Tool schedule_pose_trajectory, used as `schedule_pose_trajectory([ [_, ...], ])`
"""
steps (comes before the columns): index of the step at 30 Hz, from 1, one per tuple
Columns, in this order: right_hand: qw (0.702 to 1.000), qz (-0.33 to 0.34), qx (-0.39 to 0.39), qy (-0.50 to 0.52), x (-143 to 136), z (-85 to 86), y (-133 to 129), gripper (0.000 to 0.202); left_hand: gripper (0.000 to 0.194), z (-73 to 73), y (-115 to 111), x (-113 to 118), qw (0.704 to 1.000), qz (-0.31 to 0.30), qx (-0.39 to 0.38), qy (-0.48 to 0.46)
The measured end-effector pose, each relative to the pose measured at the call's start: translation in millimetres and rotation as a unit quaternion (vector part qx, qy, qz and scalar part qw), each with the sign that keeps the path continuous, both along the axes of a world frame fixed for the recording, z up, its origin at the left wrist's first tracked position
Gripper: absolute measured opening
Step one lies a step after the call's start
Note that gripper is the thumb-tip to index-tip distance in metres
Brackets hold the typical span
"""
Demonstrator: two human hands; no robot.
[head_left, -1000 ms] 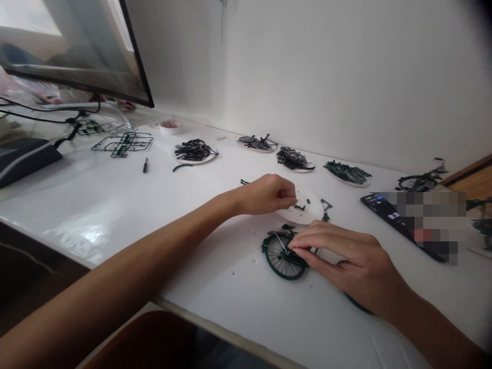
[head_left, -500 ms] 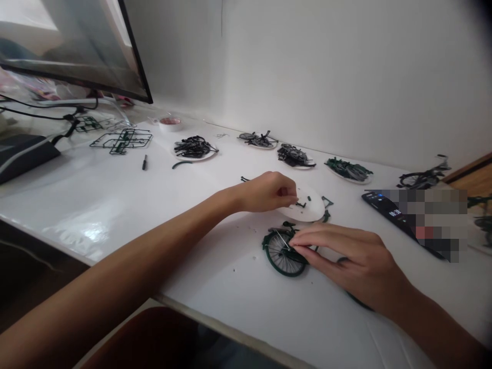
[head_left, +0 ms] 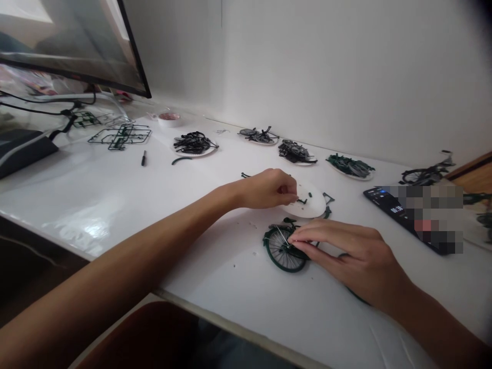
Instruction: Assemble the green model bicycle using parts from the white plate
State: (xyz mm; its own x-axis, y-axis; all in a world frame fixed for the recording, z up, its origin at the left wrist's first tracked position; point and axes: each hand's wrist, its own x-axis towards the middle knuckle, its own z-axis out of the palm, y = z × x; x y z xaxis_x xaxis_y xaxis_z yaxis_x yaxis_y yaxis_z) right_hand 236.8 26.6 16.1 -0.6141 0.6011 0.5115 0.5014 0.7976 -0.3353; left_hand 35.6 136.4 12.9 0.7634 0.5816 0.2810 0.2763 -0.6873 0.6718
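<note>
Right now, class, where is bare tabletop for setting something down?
Free: a broad patch between the slim black tool and the left forearm; another between the rectangular black phone and right forearm. Crowded: around the green model bicycle and round white plate.

Head cam only, at table's point(head_left: 215, 266) 6 o'clock side, angled fwd/down, fairly close to green bike point(head_left: 288, 254). Faces wall point(head_left: 307, 66) at 12; monitor point(head_left: 69, 43) cropped at 10.

Easiest way in: 7 o'clock
From the green model bicycle point(head_left: 289, 265), bare table point(head_left: 261, 302) lets a hand pass at 7 o'clock; the left forearm point(head_left: 154, 256) bars 9 to 10, the left hand point(head_left: 271, 189) and plate point(head_left: 317, 202) 12 to 1, the right hand point(head_left: 349, 251) 3, the phone point(head_left: 395, 218) beyond.
</note>
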Motion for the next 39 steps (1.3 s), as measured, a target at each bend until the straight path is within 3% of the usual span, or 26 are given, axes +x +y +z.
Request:
schedule_pose_trajectory([
  [18, 1.000, -0.019, 0.007, -0.006, -5, -2.3, -5, 0.017, 0.014, -4.6, 2, -2, 1.000, -0.019, 0.008, 0.001],
  [23, 0.999, -0.034, -0.035, -0.012, -3, 1.0, -5, 0.012, 0.015, 10.5, -1, -7, 0.998, 0.007, 0.063, 0.027],
  [25, 0.998, -0.043, -0.037, -0.013, -1, 1.1, -5, 0.011, 0.016, 21.1, -15, -13, 0.989, 0.038, 0.125, 0.067],
  [28, 0.999, -0.038, -0.018, -0.008, 0, -0.9, -5, 0.013, 0.020, 28.1, -56, -28, 0.969, 0.066, 0.213, 0.108],
  [33, 0.999, -0.040, -0.011, -0.009, -7, -3.1, -7, 0.014, 0.027, 6.7, -125, -49, 0.911, 0.036, 0.373, 0.171],
  [35, 0.999, -0.049, -0.008, -0.011, -9, -3.0, -7, 0.013, 0.022, -2.6, -134, -48, 0.889, 0.042, 0.421, 0.176],
  [39, 0.998, -0.061, 0.016, -0.024, -8, -2.8, -7, 0.012, 0.019, -9.5, -131, -36, 0.864, 0.058, 0.468, 0.173],
])
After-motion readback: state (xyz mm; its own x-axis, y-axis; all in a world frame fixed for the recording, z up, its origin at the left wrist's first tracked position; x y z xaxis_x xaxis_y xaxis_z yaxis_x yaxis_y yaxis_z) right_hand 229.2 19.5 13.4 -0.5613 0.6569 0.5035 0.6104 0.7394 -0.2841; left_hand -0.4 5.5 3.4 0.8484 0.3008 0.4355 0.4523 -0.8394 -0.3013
